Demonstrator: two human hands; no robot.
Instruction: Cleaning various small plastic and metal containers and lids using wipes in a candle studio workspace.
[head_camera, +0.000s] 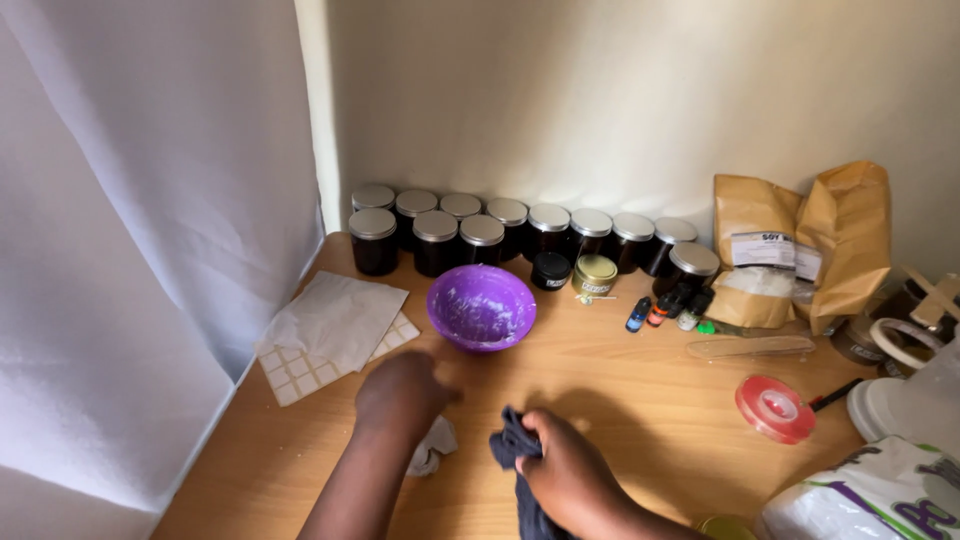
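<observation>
On the wooden surface (620, 380), the right hand (570, 470) has its grip closed around a dark blue-grey cloth (512, 450), held just above the near edge. The left hand (400, 392) hovers over a crumpled white paper scrap (433, 447); its grip cannot be told. A purple plastic bowl (481, 306) sits just beyond it, before a row of dark lidded jars (520, 235).

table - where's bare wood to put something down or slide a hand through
Bare wood lies between the purple bowl and the red tape roll, and at the near left edge below the sticker sheets. Crowded: the dark jars along the wall and the right side by the brown bags.
</observation>
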